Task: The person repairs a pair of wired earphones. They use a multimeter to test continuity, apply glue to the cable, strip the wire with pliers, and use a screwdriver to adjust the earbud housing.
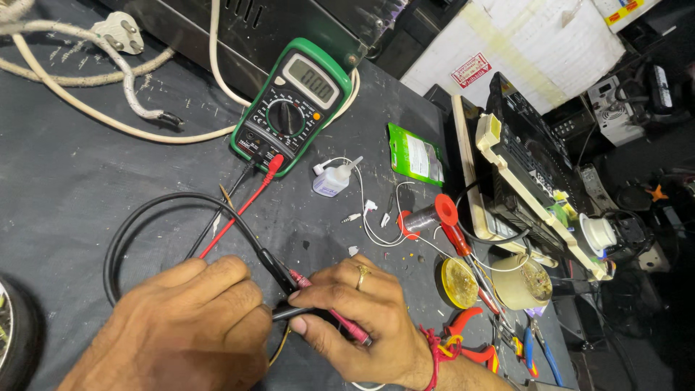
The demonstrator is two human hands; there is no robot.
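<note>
My left hand [192,322] is curled at the bottom left, fingers closed over something I cannot see, next to the black probe [277,271]. My right hand [355,311], with a ring and a red wrist thread, grips the red probe [340,322] and the black probe's tip together. The black lead [145,213] loops left and runs with the red lead [239,213] up to a green multimeter [293,105] lying at the top centre.
A small white glue bottle [331,179], a green packet [414,153], a solder spool [427,217], a flux tin [460,282] and red pliers [467,337] lie right of my hands. White cables and a plug [119,32] are top left. An opened device [528,181] stands at right.
</note>
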